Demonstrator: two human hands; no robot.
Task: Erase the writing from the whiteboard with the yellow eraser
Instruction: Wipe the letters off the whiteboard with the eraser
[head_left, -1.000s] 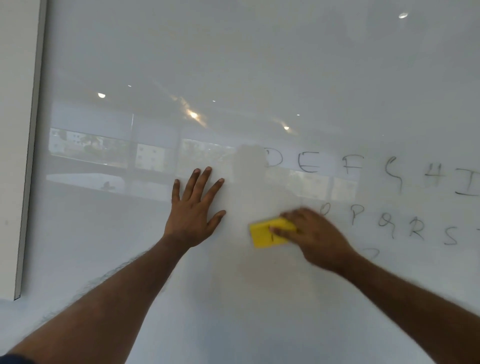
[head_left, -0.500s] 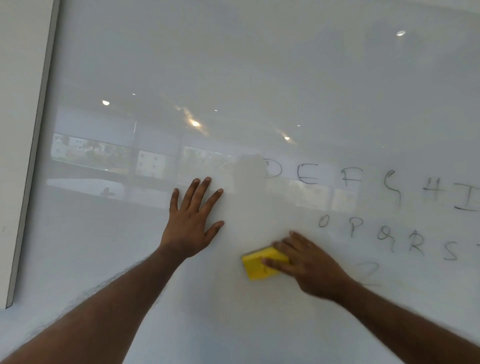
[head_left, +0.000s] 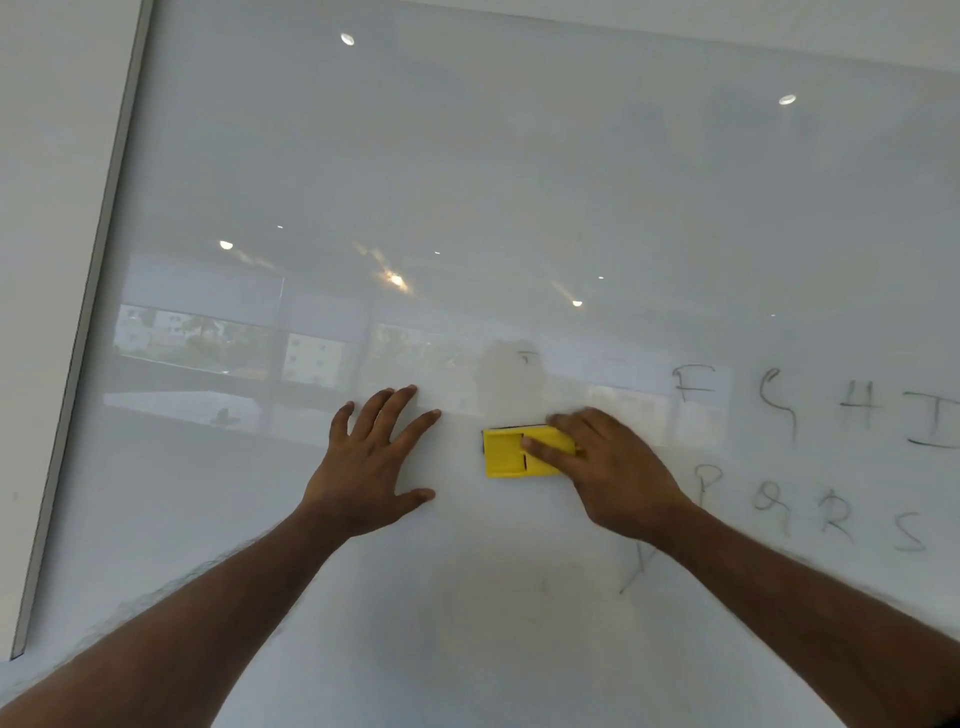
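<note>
The big shiny whiteboard (head_left: 519, 156) is filling the wall, and ceiling lights and windows are showing in it like a mirror. The left hand (head_left: 371, 465) is lying flat on it, fingers spread, holding nothing. The right hand (head_left: 610, 475) is pressing the yellow eraser (head_left: 511, 452) against the board. The letters (head_left: 831, 452) at the right are looking faint and smudgy, and the last one is getting cut off.
</note>
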